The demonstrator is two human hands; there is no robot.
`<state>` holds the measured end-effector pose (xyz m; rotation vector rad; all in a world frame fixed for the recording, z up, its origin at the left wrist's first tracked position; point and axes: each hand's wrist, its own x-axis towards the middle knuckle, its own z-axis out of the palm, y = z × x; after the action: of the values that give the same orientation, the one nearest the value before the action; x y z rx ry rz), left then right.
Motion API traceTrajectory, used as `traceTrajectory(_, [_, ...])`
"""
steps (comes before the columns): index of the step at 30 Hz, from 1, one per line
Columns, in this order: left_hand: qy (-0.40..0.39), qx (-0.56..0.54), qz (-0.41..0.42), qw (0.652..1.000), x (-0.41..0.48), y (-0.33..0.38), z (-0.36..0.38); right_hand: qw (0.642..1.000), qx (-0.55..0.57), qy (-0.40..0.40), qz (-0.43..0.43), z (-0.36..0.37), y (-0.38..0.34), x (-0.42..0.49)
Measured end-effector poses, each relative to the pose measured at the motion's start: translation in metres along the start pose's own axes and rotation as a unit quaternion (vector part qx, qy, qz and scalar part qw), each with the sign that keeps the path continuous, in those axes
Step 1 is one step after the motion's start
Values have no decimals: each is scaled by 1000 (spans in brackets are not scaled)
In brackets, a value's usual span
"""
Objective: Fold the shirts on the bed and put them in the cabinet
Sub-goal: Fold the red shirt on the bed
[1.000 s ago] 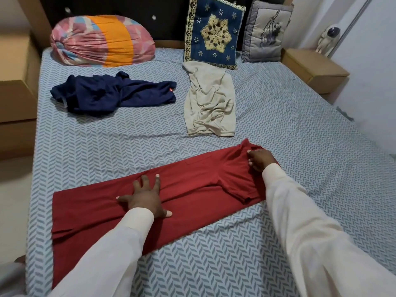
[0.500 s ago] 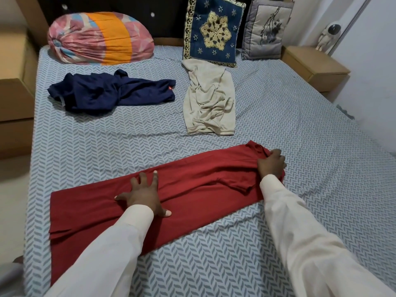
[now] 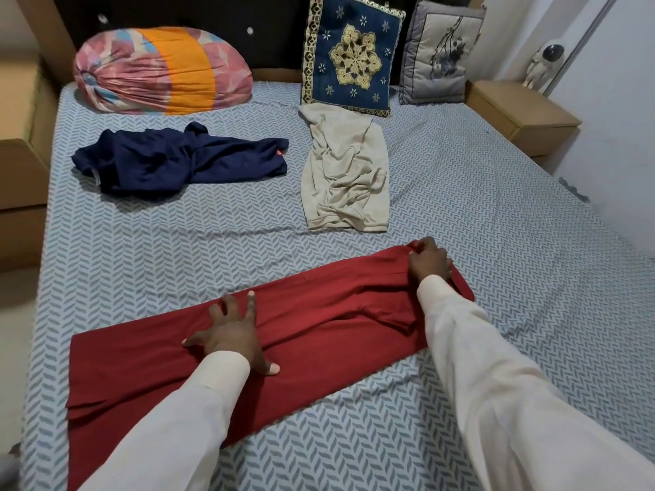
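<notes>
On the near side of the patterned grey-blue bed (image 3: 496,207) lies our long folded red fabric shirt (image 3: 336,306); our left grip (image 3: 230,334), released, presses its middle, our right grip (image 3: 429,265) pinches its far right end.

A red shirt (image 3: 319,313), folded into a long strip, is lying slantwise across the bed (image 3: 496,225) near its foot edge. The left hand (image 3: 232,334) is pressing on its middle with fingers spread flat. The right hand (image 3: 429,262) is gripping the strip's right end with curled fingers. A crumpled navy shirt (image 3: 177,163) is lying toward the left edge, and a beige shirt (image 3: 343,171) is lying nearer the head edge, touching a blue cushion (image 3: 351,54).
</notes>
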<state>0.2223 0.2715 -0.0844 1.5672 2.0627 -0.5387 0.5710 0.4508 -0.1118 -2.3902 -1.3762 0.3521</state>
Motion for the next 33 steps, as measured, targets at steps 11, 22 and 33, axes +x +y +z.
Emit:
traceTrajectory(11, [13,1,-7,1000,4,2,-1,998,10,-34,53,-3,-16,49])
traceTrajectory(22, [3,-8,-11,1000,9,2,-1,973,-99,22,-208,43,-12,-50])
traceTrajectory(33, [48,-16,1,999,4,-4,7,977,-136,-161,-33,0,17,-19])
